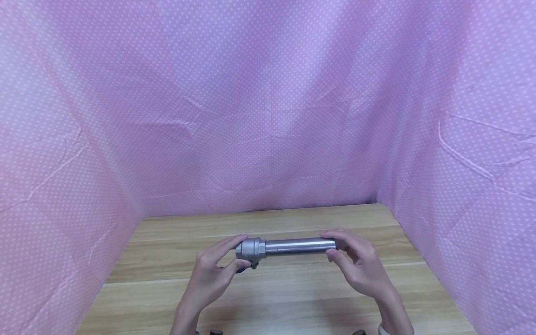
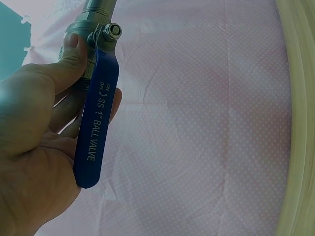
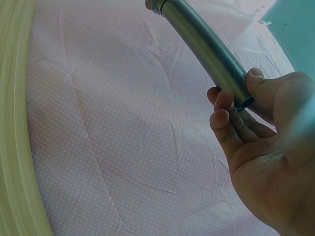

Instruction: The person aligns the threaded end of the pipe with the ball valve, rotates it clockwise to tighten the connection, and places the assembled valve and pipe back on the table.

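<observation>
Hands first: my left hand (image 1: 213,274) curls round the ball valve (image 1: 250,249), thumb on its body, with the blue handle (image 2: 96,128) lying along my palm. My right hand (image 1: 360,267) pinches the far end of the steel pipe (image 1: 299,245) with thumb and fingertips only. The assembly sits level, held above the bench (image 1: 293,298), with the pink cloth (image 1: 268,116) behind it. I judge the light right-hand pinch the weak point: smooth metal could slip or roll and the pipe end drop toward the bench

Pipe (image 1: 299,245) smooth brushed metal; valve handle (image 2: 96,132) glossy blue plastic coating; table (image 1: 293,298) matt wood grain; backdrop (image 1: 268,116) creased dotted cloth.
</observation>
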### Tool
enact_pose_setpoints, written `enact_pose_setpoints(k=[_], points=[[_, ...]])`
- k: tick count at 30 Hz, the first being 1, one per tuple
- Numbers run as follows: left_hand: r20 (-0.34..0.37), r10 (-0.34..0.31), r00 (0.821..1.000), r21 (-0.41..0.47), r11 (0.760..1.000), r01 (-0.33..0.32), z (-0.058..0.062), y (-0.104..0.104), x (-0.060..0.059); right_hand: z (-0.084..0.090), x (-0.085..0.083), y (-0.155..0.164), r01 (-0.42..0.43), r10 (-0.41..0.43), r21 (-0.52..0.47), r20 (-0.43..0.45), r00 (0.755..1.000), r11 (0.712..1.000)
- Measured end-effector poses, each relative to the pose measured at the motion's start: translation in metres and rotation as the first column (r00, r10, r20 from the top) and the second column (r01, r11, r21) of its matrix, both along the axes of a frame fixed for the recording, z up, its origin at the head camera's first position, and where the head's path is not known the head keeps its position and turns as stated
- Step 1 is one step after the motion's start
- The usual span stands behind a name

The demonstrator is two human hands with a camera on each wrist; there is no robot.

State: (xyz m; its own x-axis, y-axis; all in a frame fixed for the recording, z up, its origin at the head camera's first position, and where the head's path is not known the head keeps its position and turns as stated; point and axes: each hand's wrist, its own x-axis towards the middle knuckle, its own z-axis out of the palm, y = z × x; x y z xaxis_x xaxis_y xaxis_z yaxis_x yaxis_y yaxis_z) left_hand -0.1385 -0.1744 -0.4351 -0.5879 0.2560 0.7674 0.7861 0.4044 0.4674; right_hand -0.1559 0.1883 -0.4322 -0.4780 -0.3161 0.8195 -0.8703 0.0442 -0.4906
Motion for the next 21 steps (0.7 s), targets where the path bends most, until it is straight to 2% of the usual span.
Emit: enact_pose_setpoints(k=[5, 11, 21], points=[[0.003, 0.007, 1.000, 0.000, 1.000, -0.007, 0.0002, 0.0006, 0.0003, -0.0017, 0.0003, 0.0007, -0.039, 0.039, -0.026, 0.017, 0.999, 0.999], [0.004, 0.019, 1.000, 0.000, 1.000, -0.019, -0.0002, 0.0001, 0.0017, -0.0038, -0.0025, 0.0009, -0.107, 0.107, -0.047, -0.006, 0.994, 0.993], [-0.003, 0.034, 0.999, -0.006, 0.999, -0.034, 0.0001, 0.0015, 0.0023, -0.0024, -0.0015, 0.0009, -0.086, 0.086, -0.036, 0.006, 0.996, 0.996]])
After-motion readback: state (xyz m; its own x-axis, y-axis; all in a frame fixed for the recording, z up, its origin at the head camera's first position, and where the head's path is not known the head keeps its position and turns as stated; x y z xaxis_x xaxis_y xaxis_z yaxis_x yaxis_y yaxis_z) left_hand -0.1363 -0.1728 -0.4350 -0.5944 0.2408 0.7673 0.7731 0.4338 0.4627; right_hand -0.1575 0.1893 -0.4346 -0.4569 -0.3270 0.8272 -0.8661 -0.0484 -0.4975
